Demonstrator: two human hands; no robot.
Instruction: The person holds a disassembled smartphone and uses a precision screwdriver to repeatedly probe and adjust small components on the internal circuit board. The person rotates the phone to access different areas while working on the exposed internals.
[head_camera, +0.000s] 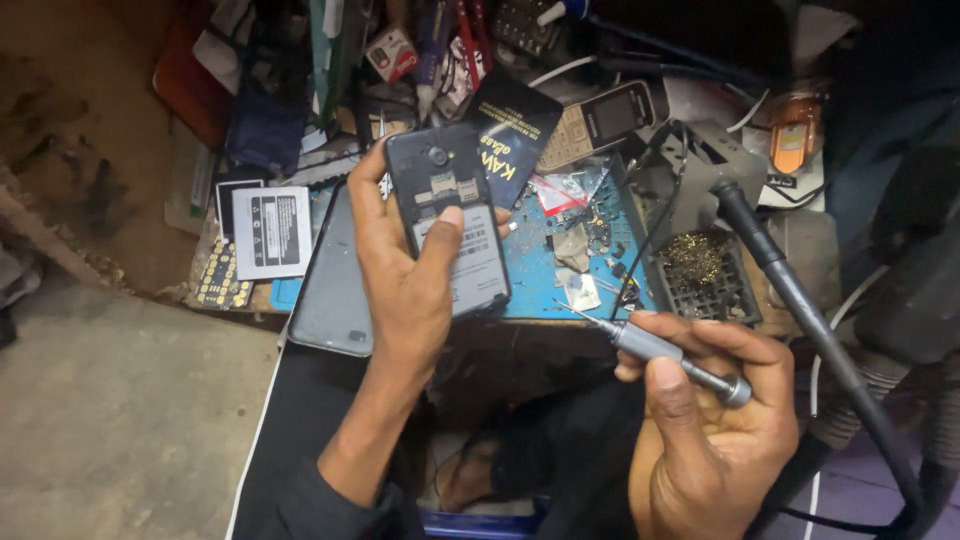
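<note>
Right hand: the right hand (715, 420) is sitting nearest the camera at the lower right, fingers curling closed around a grey metal screwdriver (665, 352); its thin tip is pointing up-left toward the desk edge.
Left hand: the left hand (400, 270) is reaching up from the lower middle, gripping an opened black phone (448, 225) with its back cover off, thumb pressing on the pale label inside and fingers wrapping behind the left edge.
Phone's place: the phone is being held upright just above the front edge of the desk (530, 270), over the blue work mat.
Beside the left hand: a dark flat back cover (335, 285) is lying just left of the wrist, overhanging the desk edge.
On the mat: small screws and scraps are lying scattered right of the phone.
Right of the mat: a black grid tray (705, 275) is holding brassy wool, and a black hose-like handle (790, 290) is crossing in front of it.
Further back: a keypad phone (600, 120) is lying tilted behind a dark card (515, 130).
Far left: a white-labelled battery (270, 230) is lying near a loose keypad sheet (218, 280).
</note>
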